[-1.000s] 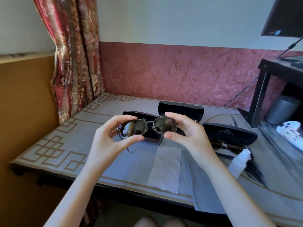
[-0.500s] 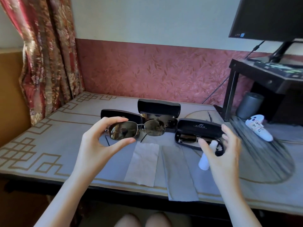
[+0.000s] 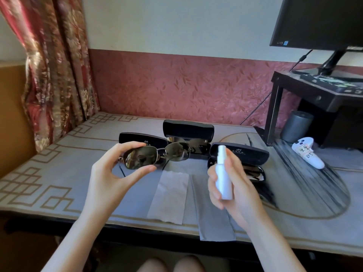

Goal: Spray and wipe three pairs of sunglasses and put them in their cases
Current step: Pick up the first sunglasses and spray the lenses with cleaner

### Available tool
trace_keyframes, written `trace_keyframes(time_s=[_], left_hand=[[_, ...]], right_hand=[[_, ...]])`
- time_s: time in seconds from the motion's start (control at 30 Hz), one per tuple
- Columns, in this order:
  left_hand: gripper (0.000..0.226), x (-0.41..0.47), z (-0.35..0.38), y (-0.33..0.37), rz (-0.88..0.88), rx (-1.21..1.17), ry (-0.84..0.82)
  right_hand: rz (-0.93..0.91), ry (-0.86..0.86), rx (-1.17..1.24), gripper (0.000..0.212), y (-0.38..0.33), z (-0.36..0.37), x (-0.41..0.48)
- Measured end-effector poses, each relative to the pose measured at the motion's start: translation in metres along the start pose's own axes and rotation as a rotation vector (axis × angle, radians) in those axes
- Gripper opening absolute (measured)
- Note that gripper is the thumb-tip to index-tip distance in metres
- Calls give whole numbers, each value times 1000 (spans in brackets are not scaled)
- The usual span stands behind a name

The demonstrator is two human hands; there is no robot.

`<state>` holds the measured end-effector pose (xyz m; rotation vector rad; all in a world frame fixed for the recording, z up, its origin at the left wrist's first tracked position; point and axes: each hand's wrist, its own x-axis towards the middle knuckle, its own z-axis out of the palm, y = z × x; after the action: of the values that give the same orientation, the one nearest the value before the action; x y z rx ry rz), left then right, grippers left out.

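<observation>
Held sunglasses (image 3: 157,157): up in the air, in front and a bit left of the middle case (image 3: 188,128), lenses facing the person. Left hand (image 3: 114,177) alone has them now, thumb under and fingers over the rim of one lens, a loose pinch. A second ago both hands held the frame.

Right hand (image 3: 233,193) let go, went to the spray bottle (image 3: 223,177) lying right of the middle case, and has now lifted it. Fingers are wrapped round the body, nozzle up, bottle in front and right of the middle case and near the free lens. Whether a finger is on the pump, cannot tell. Judgement: the spray step on pair one is about to start; nothing is wiped or cased yet.

Counts:
- Sunglasses, three: one held, second pair (image 3: 198,148) in the middle case, third pair (image 3: 253,172) in the right case (image 3: 239,154).
- Cases, three, all open: middle, right, left case (image 3: 143,140).
- Spray bottle, one.
- Wipes, two: white tissue (image 3: 169,195) and grey cloth (image 3: 213,213), flat on the table (image 3: 59,173) in front of the middle case.
</observation>
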<state>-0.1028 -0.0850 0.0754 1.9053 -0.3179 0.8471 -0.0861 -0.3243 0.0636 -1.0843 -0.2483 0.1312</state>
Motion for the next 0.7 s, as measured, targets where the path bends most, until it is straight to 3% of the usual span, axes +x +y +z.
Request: trace_keyframes(time_s=[0.2,0.37,0.57,0.7], left_hand=[[41,-2,-5,-1,-6,27,13],[41,-2,-7,-2,1,36,19],[41,-3,-5,-3,-7,36,15],[41,-4,-5,-5,-13,42,13]], right_hand=[[103,-251,259,37,2,13,6],[87,-290,226,39,5,19,7],[1,-173,-200,47,1,26,4],[-229,-52,-676,53,6,37,3]])
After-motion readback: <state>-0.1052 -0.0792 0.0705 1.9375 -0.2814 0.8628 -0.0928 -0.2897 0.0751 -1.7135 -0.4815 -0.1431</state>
